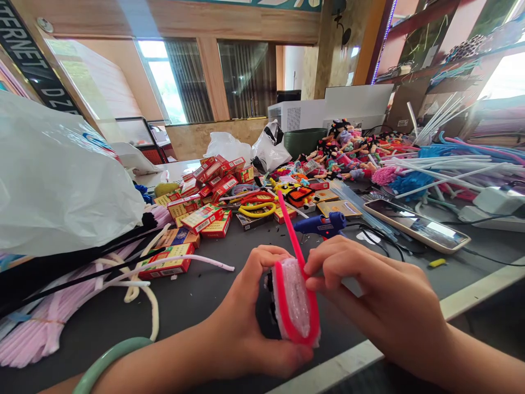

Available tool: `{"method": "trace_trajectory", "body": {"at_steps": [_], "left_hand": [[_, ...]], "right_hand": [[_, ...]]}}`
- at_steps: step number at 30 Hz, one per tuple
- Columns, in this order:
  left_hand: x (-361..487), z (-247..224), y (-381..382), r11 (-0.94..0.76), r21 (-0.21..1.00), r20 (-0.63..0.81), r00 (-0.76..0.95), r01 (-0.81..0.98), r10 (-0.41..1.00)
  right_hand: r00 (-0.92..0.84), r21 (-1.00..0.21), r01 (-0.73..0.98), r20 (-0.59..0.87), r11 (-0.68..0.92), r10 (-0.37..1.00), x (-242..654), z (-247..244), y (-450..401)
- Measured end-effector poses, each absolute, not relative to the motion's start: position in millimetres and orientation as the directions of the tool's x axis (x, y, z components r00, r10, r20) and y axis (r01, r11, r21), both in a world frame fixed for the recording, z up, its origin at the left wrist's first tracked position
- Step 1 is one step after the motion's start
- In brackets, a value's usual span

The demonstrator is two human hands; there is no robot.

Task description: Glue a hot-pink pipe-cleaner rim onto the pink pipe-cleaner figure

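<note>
Chenille-stem panel (292,302) held up in both hands just above the dark tabletop (197,312), near the front edge: pale pink fuzzy face, tilted, with a hot-pink chenille stem (294,243) bordering it and a free end rising away toward the clutter. Something black shows along the panel's left side, mostly hidden by the left hand, so its shape can't be made out. Left hand (250,312) wraps the back of the panel, fingers (270,260) curled together over the top and pressed on it, lower fingers partly out of sight behind it. Right hand (369,287) comes in from the other side, fingertips (314,264) close together and touching the hot-pink stem at the panel's upper edge; the exact pinch is hard to see. A pale green bangle (110,364) sits on the left wrist, cut off by the frame bottom. Just past the hands lies a blue hot glue gun (322,224), with a smartphone (416,225) to its right. Yellow-handled scissors (256,208) lie among red cigarette packs (200,219). Loose pale pink chenille stems (36,328) and black ones spread left, partly under a white plastic bag (53,175). A heap of small chenille figures (348,150) sits farther back, too jumbled to count.
</note>
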State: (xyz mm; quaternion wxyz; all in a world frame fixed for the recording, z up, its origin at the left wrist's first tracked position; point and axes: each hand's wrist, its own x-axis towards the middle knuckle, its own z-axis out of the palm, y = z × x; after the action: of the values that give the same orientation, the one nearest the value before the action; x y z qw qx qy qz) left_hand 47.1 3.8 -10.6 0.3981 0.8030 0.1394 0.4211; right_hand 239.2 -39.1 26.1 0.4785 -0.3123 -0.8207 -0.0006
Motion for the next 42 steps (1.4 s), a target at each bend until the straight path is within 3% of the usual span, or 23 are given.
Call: {"method": "trace_trajectory", "body": {"at_steps": [8, 15, 26, 42], "left_hand": [[44.1, -7.4, 5.5, -0.615, 0.788, 0.459, 0.646, 0.021, 0.610], [47.3, -3.1, 8.8, -0.605, 0.796, 0.435, 0.672, 0.023, 0.599], [46.5, -9.2, 6.3, -0.648, 0.751, 0.562, 0.638, -0.128, 0.525], [45.3, -12.8, 7.9, -0.637, 0.758, 0.563, 0.635, -0.142, 0.529]], "right_hand": [[-0.381, -0.308, 0.508, 0.757, 0.804, 0.531, 242.9, 26.2, -41.6], [-0.453, -0.284, 0.495, 0.722, 0.821, 0.523, 245.8, 31.4, -45.5], [-0.548, -0.189, 0.514, 0.677, 0.836, 0.491, 247.3, 38.4, -50.6], [-0.501, -0.148, 0.555, 0.727, 0.819, 0.471, 240.2, 35.9, -56.3]]}}
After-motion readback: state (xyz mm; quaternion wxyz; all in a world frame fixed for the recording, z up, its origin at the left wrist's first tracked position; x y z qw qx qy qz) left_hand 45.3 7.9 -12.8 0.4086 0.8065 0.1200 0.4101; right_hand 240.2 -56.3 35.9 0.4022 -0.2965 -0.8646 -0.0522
